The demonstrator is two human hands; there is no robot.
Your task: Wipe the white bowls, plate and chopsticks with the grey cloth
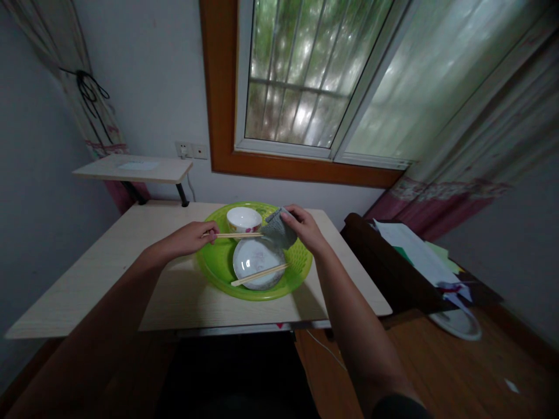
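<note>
My left hand (205,234) is closed around one end of a pair of light wooden chopsticks (238,235), held level over a green plastic basket (205,270). At their other end, my right hand (303,227) grips a grey cloth (279,230), which covers the tips. Inside the basket a white bowl (243,218) with a floral pattern stands at the back. In front of it sits a white dish (253,256), with more chopsticks (259,274) lying across it.
The basket stands on a pale wooden table (174,302). A small raised shelf (135,169) is at the back left. Beyond the table's right edge a dark piece of furniture (371,262) carries papers (414,250). A window (305,75) and curtains (458,145) are behind.
</note>
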